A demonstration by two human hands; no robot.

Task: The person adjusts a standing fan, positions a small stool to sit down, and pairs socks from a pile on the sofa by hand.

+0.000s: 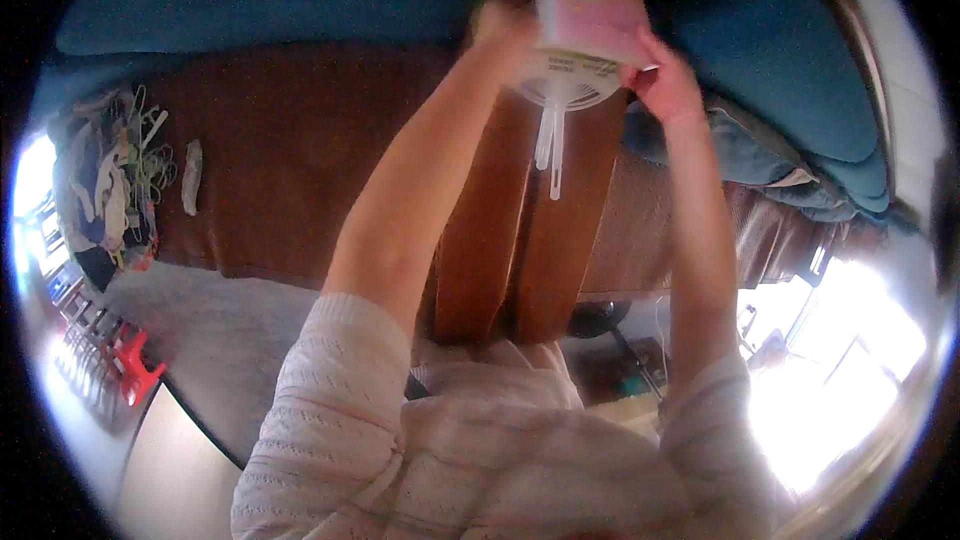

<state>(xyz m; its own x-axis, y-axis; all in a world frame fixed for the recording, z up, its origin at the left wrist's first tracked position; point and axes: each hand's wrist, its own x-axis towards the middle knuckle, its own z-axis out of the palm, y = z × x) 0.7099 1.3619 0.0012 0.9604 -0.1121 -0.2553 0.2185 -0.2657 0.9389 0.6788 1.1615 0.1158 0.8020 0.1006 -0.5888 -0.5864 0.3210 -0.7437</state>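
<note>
My right hand (664,80) grips the lower right corner of a pink and yellow box-like package (592,0), with printed text on its lower side. At its left edge is my left hand (505,30), smeared by motion; its fingers and what they hold cannot be made out. Just below the package shows a rounded, ribbed white plastic piece (565,92) with two narrow handles (550,155) hanging down, perhaps hand fans. The package hides most of it.
A brown couch seat (300,140) lies under my arms, with teal cushions (250,0) behind. Tangled cords and cloth (115,170) are heaped at the left. Folded jeans (760,155) lie at the right. A red stool (135,365) stands on the floor.
</note>
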